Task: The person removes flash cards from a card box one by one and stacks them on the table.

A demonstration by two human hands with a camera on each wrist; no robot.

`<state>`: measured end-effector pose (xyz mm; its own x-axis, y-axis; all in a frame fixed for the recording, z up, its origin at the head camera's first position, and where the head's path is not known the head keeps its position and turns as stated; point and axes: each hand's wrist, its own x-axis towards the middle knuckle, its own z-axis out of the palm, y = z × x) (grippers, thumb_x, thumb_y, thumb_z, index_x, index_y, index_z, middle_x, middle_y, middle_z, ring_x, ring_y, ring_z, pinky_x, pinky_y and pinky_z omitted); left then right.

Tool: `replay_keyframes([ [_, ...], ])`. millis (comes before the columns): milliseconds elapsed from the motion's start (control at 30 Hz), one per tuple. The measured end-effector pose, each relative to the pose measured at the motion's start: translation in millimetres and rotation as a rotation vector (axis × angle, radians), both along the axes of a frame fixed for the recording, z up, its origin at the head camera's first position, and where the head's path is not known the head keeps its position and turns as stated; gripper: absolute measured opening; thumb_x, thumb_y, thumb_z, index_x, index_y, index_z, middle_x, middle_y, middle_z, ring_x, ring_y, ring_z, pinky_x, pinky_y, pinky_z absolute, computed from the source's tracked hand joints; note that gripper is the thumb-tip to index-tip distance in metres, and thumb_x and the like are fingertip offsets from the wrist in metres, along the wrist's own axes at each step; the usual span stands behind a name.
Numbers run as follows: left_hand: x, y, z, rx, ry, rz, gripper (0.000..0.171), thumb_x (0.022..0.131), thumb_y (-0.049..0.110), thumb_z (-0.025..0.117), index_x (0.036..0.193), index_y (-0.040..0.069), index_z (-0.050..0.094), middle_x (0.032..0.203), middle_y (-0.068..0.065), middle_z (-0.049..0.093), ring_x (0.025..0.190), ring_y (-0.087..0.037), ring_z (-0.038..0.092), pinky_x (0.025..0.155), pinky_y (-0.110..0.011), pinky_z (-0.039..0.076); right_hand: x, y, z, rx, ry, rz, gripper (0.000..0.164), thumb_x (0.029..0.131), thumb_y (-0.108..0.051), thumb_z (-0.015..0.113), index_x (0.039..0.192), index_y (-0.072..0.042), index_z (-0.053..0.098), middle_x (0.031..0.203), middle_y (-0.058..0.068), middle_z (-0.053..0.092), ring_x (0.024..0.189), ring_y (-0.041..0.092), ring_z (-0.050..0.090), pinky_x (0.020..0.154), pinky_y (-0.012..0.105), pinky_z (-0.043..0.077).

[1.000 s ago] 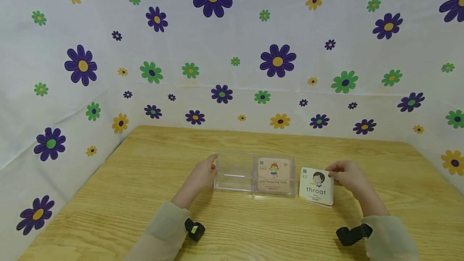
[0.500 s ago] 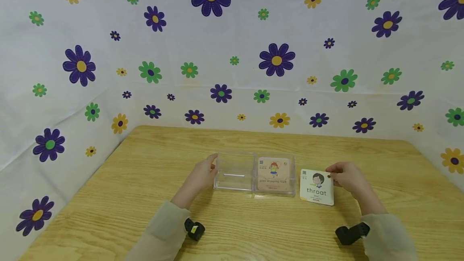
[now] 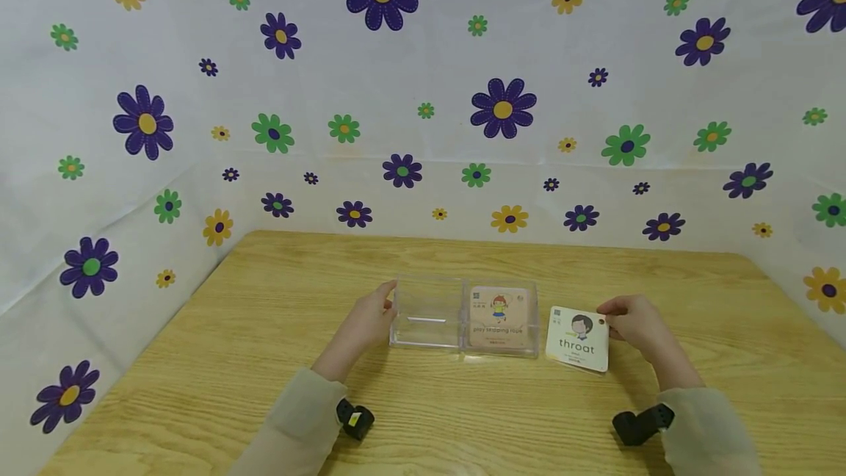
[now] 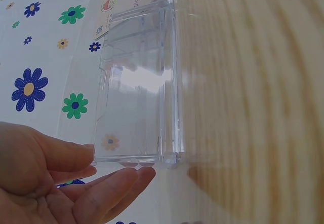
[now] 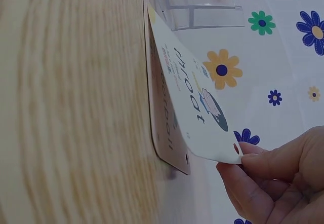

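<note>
My right hand (image 3: 637, 325) pinches the corner of a white square card (image 3: 577, 339) printed "throat" between thumb and finger. In the right wrist view that card is tilted up at the pinched end, over a pinkish-brown card (image 5: 161, 117) lying on the table. To its left stands a clear plastic box (image 3: 428, 336) with two compartments. A card (image 3: 499, 314) reading "play skipping rope" lies in the right compartment. My left hand (image 3: 366, 318) touches the box's left end, thumb at the corner and fingers extended along the outer wall.
The wood-grain table (image 3: 423, 406) runs back to a white cloth (image 3: 423, 57) with purple, green and yellow flowers, which also covers both sides. A black wrist camera (image 3: 357, 421) sits on the left sleeve and another black wrist camera (image 3: 642, 424) on the right.
The throat card has shifted very slightly while my right hand keeps its corner pinched. My left hand and the plastic box have stayed in place.
</note>
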<state>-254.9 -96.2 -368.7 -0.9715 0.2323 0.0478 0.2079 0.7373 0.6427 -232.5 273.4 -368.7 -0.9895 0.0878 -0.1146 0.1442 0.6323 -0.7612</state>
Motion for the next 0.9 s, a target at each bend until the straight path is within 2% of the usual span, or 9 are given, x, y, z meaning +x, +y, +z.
replay_keyframes([
  [500, -0.7, 0.4, -0.5, -0.005, 0.000, 0.002, 0.045, 0.092, 0.006, 0.045, 0.134, -0.003, 0.032, 0.111, -0.026, 0.053, 0.096, -0.033, 0.055, 0.075, -0.041, 0.045, -4.9, 1.0, -4.6, 0.053, -0.061, 0.000, 0.023, 0.085, 0.007, 0.044, 0.104, 0.015, 0.053, 0.100, 0.027, 0.052, 0.078, 0.025, 0.051, 0.067, 0.031, 0.047],
  [900, 0.2, 0.2, 0.4, -0.001, 0.009, -0.001, 0.045, 0.092, 0.005, 0.045, 0.134, -0.004, 0.031, 0.111, -0.026, 0.053, 0.096, -0.033, 0.055, 0.074, -0.040, 0.045, -4.6, 0.9, -3.5, 0.094, -0.064, 0.029, 0.025, 0.085, 0.004, 0.045, 0.106, 0.017, 0.052, 0.101, 0.028, 0.052, 0.079, 0.024, 0.051, 0.068, 0.032, 0.047],
])
